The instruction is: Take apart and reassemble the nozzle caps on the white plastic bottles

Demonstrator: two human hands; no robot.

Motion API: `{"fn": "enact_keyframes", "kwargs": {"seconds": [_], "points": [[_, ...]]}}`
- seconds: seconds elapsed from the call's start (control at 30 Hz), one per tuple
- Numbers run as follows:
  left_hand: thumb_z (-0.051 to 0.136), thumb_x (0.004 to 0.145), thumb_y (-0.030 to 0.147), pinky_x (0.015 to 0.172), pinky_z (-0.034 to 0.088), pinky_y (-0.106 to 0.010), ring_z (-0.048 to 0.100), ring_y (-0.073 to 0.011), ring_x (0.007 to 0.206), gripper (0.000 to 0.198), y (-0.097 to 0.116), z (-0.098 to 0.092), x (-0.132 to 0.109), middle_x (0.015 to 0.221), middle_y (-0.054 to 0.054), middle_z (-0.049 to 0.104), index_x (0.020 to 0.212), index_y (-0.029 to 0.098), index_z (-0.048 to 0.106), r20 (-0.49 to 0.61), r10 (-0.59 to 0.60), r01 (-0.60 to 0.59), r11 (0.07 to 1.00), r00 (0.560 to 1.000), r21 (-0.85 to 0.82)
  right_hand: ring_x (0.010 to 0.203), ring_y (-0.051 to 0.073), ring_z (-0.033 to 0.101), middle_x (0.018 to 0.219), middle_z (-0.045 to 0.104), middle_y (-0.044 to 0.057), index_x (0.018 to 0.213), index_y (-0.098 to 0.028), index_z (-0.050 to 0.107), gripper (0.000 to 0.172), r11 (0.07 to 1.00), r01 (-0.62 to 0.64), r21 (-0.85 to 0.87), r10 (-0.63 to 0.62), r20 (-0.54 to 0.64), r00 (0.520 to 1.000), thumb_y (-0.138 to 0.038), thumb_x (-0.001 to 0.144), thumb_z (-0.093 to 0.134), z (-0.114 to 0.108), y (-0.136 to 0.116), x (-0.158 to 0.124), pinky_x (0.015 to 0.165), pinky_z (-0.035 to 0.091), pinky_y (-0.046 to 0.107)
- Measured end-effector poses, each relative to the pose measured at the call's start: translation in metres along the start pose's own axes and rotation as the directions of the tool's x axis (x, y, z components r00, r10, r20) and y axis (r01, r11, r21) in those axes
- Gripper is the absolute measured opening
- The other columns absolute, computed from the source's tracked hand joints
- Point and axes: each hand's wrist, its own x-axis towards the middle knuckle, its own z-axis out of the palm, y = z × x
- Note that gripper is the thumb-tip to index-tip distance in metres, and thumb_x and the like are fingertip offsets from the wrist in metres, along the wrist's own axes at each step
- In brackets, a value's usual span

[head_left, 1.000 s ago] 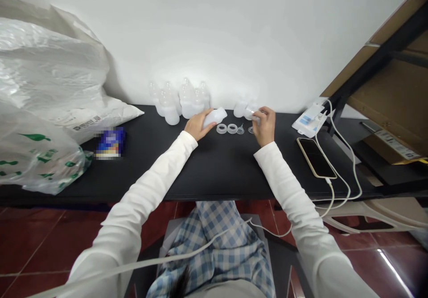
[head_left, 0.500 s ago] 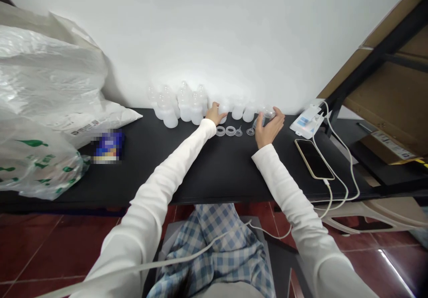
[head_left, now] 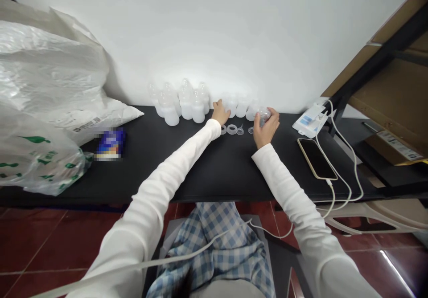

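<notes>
Along the wall, my left hand (head_left: 221,112) rests beside a short row of white bottles with no domes on top (head_left: 241,107), its thumb and fingers apart near the leftmost one. Between the thumb and fingers of my right hand (head_left: 266,128) are clear dome caps (head_left: 264,112), at the right end of that row; how many is partly hidden. In front of the row lie clear rings (head_left: 232,129) and a small clear piece with a thin stem (head_left: 240,131). Left of my left hand stands a group of white baby bottles with clear domed tops (head_left: 171,116).
Large plastic bags (head_left: 50,84) fill the left end of the black table (head_left: 214,169), beside a blurred blue packet (head_left: 111,144). On the right are a phone (head_left: 317,159) on a charging cable, a white power strip (head_left: 310,120) and a cardboard box (head_left: 393,146).
The right hand has moved slightly left and drawn the clear caps closer to the bottles. My left hand has shifted a little right. The view has tilted slightly.
</notes>
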Motion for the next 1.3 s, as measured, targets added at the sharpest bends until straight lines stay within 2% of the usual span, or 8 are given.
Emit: {"fn": "enact_keyframes", "kwargs": {"seconds": [0.13, 0.23, 0.33, 0.57, 0.77, 0.93, 1.1, 1.3], "points": [[0.056, 0.097, 0.034, 0.09, 0.053, -0.032, 0.066, -0.0175, 0.096, 0.024, -0.004, -0.022, -0.058, 0.117, -0.01, 0.06, 0.112, 0.018, 0.067, 0.081, 0.264, -0.242, 0.946, 0.961, -0.216, 0.09, 0.025, 0.06, 0.108, 0.06, 0.013, 0.118, -0.019, 0.05, 0.045, 0.997, 0.047, 0.061, -0.054, 0.106, 0.993, -0.058, 0.097, 0.044, 0.006, -0.007, -0.011, 0.091, 0.045, 0.049], [0.061, 0.092, 0.053, 0.081, 0.052, -0.028, 0.065, -0.0154, 0.091, 0.035, -0.01, -0.032, -0.095, 0.107, -0.006, 0.065, 0.103, 0.021, 0.07, 0.16, 0.37, -0.3, 0.891, 0.915, -0.341, 0.089, 0.026, 0.059, 0.097, 0.061, 0.011, 0.103, -0.019, 0.052, 0.043, 0.988, 0.112, 0.11, -0.133, 0.203, 0.97, -0.061, 0.096, 0.044, 0.009, -0.014, -0.021, 0.089, 0.045, 0.048], [0.069, 0.084, 0.059, 0.08, 0.051, -0.03, 0.065, -0.0159, 0.088, 0.042, -0.014, -0.032, -0.111, 0.097, -0.006, 0.068, 0.095, 0.018, 0.069, 0.193, 0.356, -0.253, 0.875, 0.914, -0.412, 0.081, 0.024, 0.056, 0.085, 0.057, 0.006, 0.088, -0.022, 0.046, 0.041, 0.983, 0.138, 0.125, -0.167, 0.268, 0.949, -0.063, 0.094, 0.045, 0.011, -0.018, -0.027, 0.083, 0.043, 0.044], [0.076, 0.075, 0.062, 0.079, 0.051, -0.031, 0.061, -0.0148, 0.078, 0.046, -0.016, -0.028, -0.11, 0.082, -0.001, 0.065, 0.084, 0.018, 0.066, 0.248, 0.215, -0.041, 0.827, 0.945, -0.561, 0.058, 0.016, 0.038, 0.06, 0.036, -0.004, 0.07, -0.026, 0.028, 0.045, 0.993, 0.052, 0.109, -0.09, 0.38, 0.92, -0.06, 0.093, 0.046, 0.011, -0.024, -0.024, 0.068, 0.035, 0.034], [0.067, 0.085, 0.05, 0.078, 0.049, -0.03, 0.052, -0.0133, 0.074, 0.037, -0.013, -0.03, -0.114, 0.071, 0.002, 0.054, 0.07, 0.02, 0.052, 0.181, 0.116, 0.016, 0.802, 0.977, -0.597, 0.055, 0.012, 0.034, 0.057, 0.035, -0.005, 0.067, -0.025, 0.027, 0.048, 0.972, 0.014, 0.234, -0.12, 0.444, 0.888, -0.059, 0.089, 0.053, 0.008, -0.038, -0.03, 0.057, 0.03, 0.029], [0.062, 0.086, 0.039, 0.066, 0.044, -0.028, 0.046, -0.0124, 0.065, 0.034, -0.014, -0.03, -0.112, 0.067, 0.002, 0.046, 0.067, 0.021, 0.041, 0.245, -0.002, 0.142, 0.82, 0.969, -0.555, 0.054, 0.01, 0.031, 0.056, 0.034, -0.006, 0.066, -0.025, 0.027, 0.05, 0.947, 0.012, 0.321, -0.181, 0.503, 0.845, -0.062, 0.088, 0.053, 0.004, -0.044, -0.03, 0.054, 0.031, 0.027], [0.056, 0.089, 0.027, 0.059, 0.037, -0.028, 0.04, -0.0124, 0.06, 0.031, -0.012, -0.037, -0.104, 0.063, 0.002, 0.042, 0.063, 0.021, 0.041, 0.251, 0.008, 0.138, 0.819, 0.968, -0.557, 0.061, 0.014, 0.038, 0.063, 0.039, -0.003, 0.068, -0.025, 0.033, 0.051, 0.927, 0.133, 0.35, -0.305, 0.502, 0.809, -0.068, 0.09, 0.05, 0.006, -0.04, -0.024, 0.064, 0.041, 0.031], [0.058, 0.085, 0.022, 0.053, 0.03, -0.027, 0.036, -0.0112, 0.055, 0.03, -0.014, -0.047, -0.095, 0.06, 0.003, 0.04, 0.061, 0.02, 0.04, 0.242, -0.003, 0.124, 0.864, 0.97, -0.488, 0.071, 0.017, 0.047, 0.072, 0.048, 0.0, 0.075, -0.024, 0.044, 0.047, 0.894, 0.277, 0.353, -0.441, 0.581, 0.684, -0.067, 0.095, 0.047, 0.008, -0.032, -0.018, 0.074, 0.046, 0.034]]}}
